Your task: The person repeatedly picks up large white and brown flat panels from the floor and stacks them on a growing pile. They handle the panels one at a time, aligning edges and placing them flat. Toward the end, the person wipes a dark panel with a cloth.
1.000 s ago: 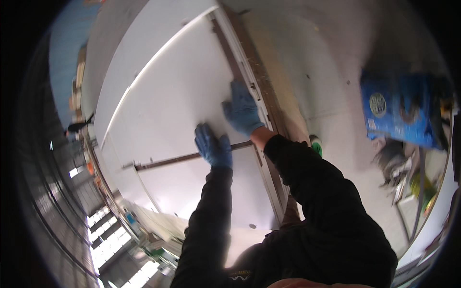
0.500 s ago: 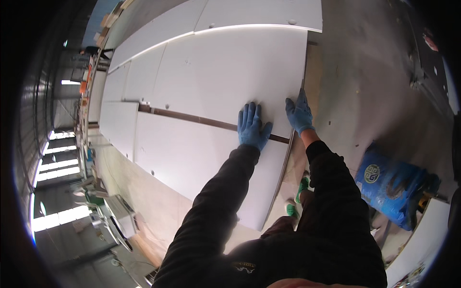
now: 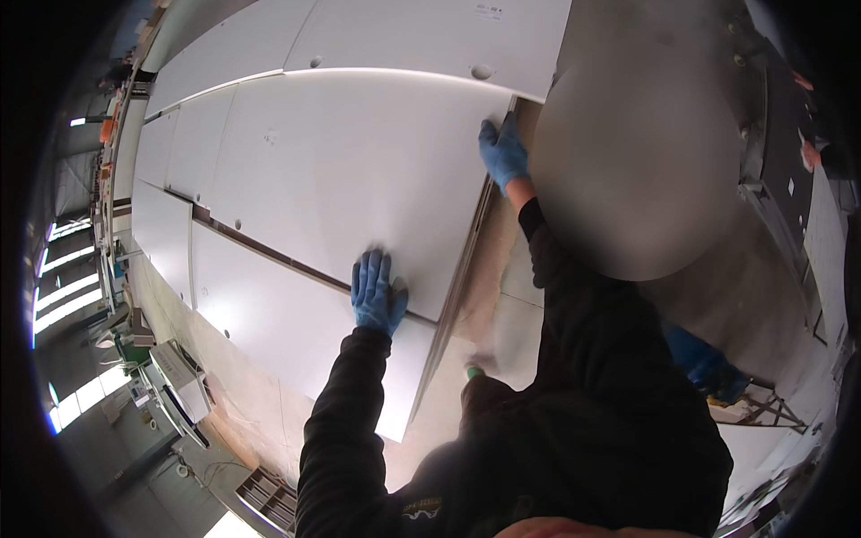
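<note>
While the white panel [image 3: 350, 161] is lying between a far panel [image 3: 404, 36] and a near panel [image 3: 296, 314], the gloved left hand [image 3: 377, 300] is resting palm-down by its near right corner, covering part of the dark gap [image 3: 287, 257]; its fingers are reaching onto the panel's top, slightly spread, thumb apart. Near the far right corner, the right hand [image 3: 505, 154] is bordering the end edge; whether its fingers are pinching anything, I cannot tell.
</note>
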A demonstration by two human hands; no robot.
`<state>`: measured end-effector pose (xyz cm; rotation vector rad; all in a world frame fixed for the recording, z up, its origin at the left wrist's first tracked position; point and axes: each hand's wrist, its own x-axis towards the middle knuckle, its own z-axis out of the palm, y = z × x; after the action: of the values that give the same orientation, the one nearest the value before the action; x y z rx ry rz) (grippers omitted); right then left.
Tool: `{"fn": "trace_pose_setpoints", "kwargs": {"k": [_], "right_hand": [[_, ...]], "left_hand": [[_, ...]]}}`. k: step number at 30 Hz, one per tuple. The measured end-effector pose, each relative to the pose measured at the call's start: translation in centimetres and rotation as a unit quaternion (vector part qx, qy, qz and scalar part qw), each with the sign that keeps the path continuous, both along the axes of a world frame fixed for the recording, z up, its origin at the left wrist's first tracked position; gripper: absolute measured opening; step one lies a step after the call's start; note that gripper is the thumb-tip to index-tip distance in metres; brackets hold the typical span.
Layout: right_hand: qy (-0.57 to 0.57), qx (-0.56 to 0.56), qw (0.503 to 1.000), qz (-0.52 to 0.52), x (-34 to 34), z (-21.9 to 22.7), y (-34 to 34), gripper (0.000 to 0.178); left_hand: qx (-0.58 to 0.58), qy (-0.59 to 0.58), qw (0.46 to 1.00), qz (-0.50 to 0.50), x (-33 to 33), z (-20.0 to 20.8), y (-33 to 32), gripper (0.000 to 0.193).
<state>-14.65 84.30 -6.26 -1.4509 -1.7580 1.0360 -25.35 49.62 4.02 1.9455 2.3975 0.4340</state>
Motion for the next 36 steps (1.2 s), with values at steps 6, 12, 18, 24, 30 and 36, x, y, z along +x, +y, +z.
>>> {"fn": "trace_pose_setpoints", "kwargs": {"k": [6, 12, 18, 24, 30, 36], "right_hand": [[0.049, 0.038, 0.997, 0.036, 0.6, 0.8, 1.3, 0.048], [-0.038, 0.057, 0.996, 0.065, 0.7, 0.3, 2.5, 0.051], [-0.008, 0.014, 0.997, 0.079, 0.1, 0.0, 2.7, 0.059], [0.006, -0.015, 0.992, 0.122, 0.5, 1.2, 3.2, 0.053], [-0.09, 0.038, 0.993, 0.071, -0.2, 0.4, 3.1, 0.059], [-0.055, -0.011, 0.991, 0.123, 0.8, 1.0, 4.3, 0.065]], "left_hand": [[-0.166, -0.061, 0.977, 0.12, 7.8, 0.9, 3.7, 0.127], [-0.067, 0.007, 0.978, 0.196, 10.8, -2.3, 6.7, 0.104], [-0.078, -0.013, 0.975, 0.208, 10.2, -2.0, 6.4, 0.103], [-0.052, -0.01, 0.977, 0.208, 10.0, -1.7, 6.5, 0.103], [-0.039, -0.028, 0.977, 0.207, 10.1, -1.9, 6.6, 0.101], [-0.051, 0.002, 0.977, 0.206, 10.5, -2.5, 6.3, 0.104]]}}
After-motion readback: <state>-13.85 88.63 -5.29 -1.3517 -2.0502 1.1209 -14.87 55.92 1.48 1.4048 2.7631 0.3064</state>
